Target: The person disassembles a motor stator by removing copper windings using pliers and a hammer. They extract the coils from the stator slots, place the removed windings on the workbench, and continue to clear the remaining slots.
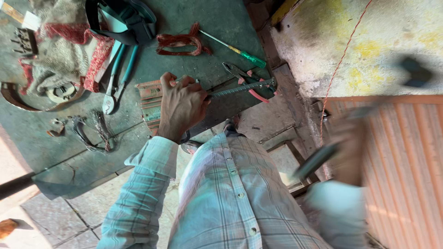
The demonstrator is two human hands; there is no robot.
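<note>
Repair workshop, rough small one. My dark green metal surface (194, 18) is scuffed and littered with hand tools: a green-handled screwdriver (233, 48), red-handled pliers (247, 79), teal-handled pliers (117, 76). A coil of copper winding wire (180, 44) lies by them, more wire scraps (92, 131) nearby, plus a dirty rag (64, 50). Stained, flaking wall (360, 41), worn tiled floor (60, 221) below.

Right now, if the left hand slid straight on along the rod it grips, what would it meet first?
Probably the red-handled pliers: the left hand grips a dark rod whose far end lies across them on the green bench. Depth is hard to judge.
</note>
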